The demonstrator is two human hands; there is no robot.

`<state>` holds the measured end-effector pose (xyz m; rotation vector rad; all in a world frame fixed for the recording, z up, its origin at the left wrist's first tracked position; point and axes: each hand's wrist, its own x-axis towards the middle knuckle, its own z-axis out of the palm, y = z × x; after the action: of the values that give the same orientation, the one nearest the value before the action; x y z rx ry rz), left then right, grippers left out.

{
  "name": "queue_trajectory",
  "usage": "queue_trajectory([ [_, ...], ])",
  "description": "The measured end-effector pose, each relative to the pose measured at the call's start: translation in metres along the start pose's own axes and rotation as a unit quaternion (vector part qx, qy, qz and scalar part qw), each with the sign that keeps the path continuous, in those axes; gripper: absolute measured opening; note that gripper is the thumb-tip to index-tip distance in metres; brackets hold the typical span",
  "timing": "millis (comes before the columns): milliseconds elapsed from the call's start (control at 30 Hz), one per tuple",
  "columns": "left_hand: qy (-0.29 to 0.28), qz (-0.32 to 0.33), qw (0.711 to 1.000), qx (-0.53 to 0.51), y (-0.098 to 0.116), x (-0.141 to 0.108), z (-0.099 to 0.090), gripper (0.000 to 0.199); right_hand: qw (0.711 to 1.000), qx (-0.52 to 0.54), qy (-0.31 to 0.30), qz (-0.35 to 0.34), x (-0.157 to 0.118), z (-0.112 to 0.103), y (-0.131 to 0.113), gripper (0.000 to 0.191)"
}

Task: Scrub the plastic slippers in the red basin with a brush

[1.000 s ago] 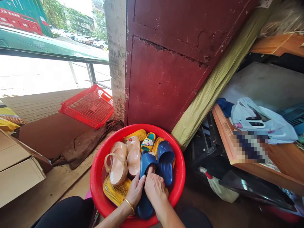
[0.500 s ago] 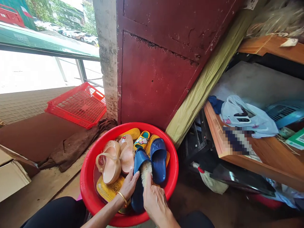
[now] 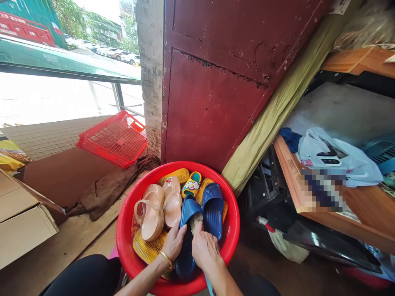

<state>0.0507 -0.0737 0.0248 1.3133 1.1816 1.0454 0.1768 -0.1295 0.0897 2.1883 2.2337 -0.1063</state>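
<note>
A blue slipper [image 3: 189,208] lies tilted over other shoes in a red basin [image 3: 235,222]. My left hand [image 3: 174,243] grips its left edge, thumb on the side of the strap. In my right hand [image 3: 206,247] is a scrubbing brush [image 3: 195,224], its pale bristles partly under the strap and its teal handle showing below my wrist. A second blue slipper [image 3: 212,209] rests just to the right. Beige clogs [image 3: 153,220] sit to the left, above a yellow slipper [image 3: 146,248]. A small yellow cartoon-decorated shoe [image 3: 191,185] is at the back.
Behind the basin stands a dark red door [image 3: 210,111] with a rolled yellow-green cloth [image 3: 262,131] leaning across it. A red crate [image 3: 114,137] and a brown cloth [image 3: 101,191] lie left. At right, a wooden shelf [image 3: 308,193] holds a plastic bag [image 3: 364,164].
My right hand has pushed the brush forward, so more of its bristles are under the slipper's strap. My left hand keeps its grip. The whole view has shifted, moving everything slightly right.
</note>
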Motion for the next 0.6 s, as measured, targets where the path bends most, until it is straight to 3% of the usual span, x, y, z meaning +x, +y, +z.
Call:
queue_trajectory([
  [100, -0.01, -0.006, 1.0, -0.012, 0.001, 0.008, -0.004, 0.05, 1.0, 0.017, -0.024, -0.005, -0.019, 0.001, 0.005, 0.056],
  [233, -0.025, -0.021, 0.999, -0.018, 0.005, 0.008, -0.006, 0.052, 0.997, 0.077, -0.027, 0.012, -0.028, 0.0, 0.009, 0.049],
  [500, -0.056, -0.019, 0.997, -0.051, 0.01, -0.012, 0.004, 0.054, 0.997, 0.059, 0.006, 0.039, 0.016, 0.0, -0.002, 0.038],
  [600, -0.076, -0.027, 0.993, -0.081, 0.009, -0.013, 0.001, 0.058, 0.996, 0.085, 0.028, 0.013, 0.024, 0.003, -0.005, 0.035],
])
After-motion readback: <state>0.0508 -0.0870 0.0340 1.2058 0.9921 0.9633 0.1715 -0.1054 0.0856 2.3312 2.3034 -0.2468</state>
